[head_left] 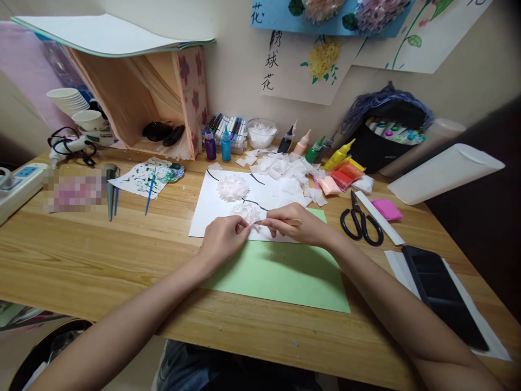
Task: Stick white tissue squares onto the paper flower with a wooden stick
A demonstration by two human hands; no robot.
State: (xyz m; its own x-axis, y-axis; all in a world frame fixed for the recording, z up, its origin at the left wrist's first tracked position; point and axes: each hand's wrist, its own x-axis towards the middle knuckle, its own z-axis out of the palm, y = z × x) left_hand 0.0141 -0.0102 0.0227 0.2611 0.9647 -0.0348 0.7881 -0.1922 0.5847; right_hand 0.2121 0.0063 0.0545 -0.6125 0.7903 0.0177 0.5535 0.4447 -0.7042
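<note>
A white sheet [199,217] with dark painted branch lines lies on a green sheet [280,277]. One fluffy pale tissue-paper flower [233,188] sits on it, with a second tissue-paper flower [245,210] nearer me. At the near edge of that second flower, my left hand [223,236] has its thumb and fingers pinched together; what they pinch is too small to name. My right hand [299,224] grips a thin wooden stick [292,222], its front end close to the left fingertips. Loose white tissue-paper pieces [285,167] are heaped behind the hands.
Black-handled scissors [361,220], a white strip [380,218] and a black tray-like case [443,296] lie to the right. Paint bottles [313,151] and a glass bowl [261,133] line the back. Leftward are paintbrushes [150,191], a paint-stained paper [138,178] and a power strip [20,187].
</note>
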